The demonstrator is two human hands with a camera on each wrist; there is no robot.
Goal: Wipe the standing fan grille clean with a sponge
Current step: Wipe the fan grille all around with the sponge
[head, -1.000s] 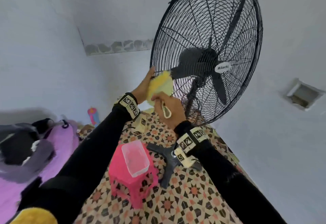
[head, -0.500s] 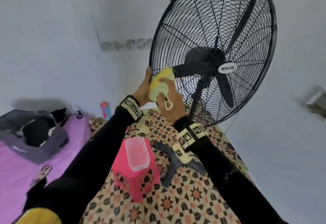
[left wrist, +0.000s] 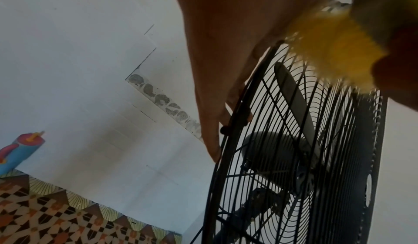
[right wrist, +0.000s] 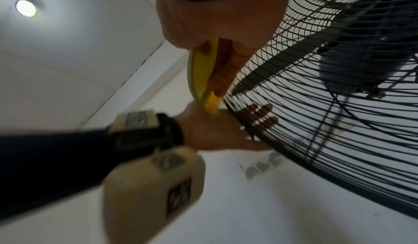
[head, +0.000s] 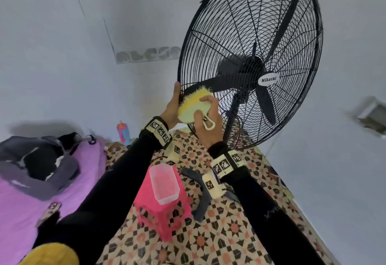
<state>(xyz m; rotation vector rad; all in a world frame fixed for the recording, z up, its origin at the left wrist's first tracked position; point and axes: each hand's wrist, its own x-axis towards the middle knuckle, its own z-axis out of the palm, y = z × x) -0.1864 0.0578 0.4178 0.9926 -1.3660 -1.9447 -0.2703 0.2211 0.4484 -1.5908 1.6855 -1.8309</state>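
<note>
The black wire fan grille [head: 250, 35] stands tall in front of me, blades still behind it. My right hand [head: 206, 118] grips a fluffy yellow sponge [head: 194, 106] and presses it on the grille's lower left, beside the rim. A white loop [head: 209, 124] hangs from the sponge. My left hand [head: 172, 106] holds the left rim, thumb up along the outer edge. The right wrist view shows this left hand [right wrist: 214, 131] with fingers [right wrist: 260, 115] behind the wires of the grille [right wrist: 328, 131], and the sponge [right wrist: 201, 72] edge-on. In the left wrist view the sponge [left wrist: 334, 56] sits on the grille [left wrist: 353, 140].
A pink stool [head: 163, 212] with a clear plastic tub [head: 165, 183] stands on the patterned floor mat [head: 229, 233] by the fan's dark cross base [head: 201, 204]. Purple bedding [head: 18, 212] with a dark bag [head: 37, 160] lies left. A colourful bottle [head: 123, 133] stands by the wall.
The sponge has slid a little down and outward toward the grille's left rim. My left hand has stayed on the rim. My head has come closer to the fan.
</note>
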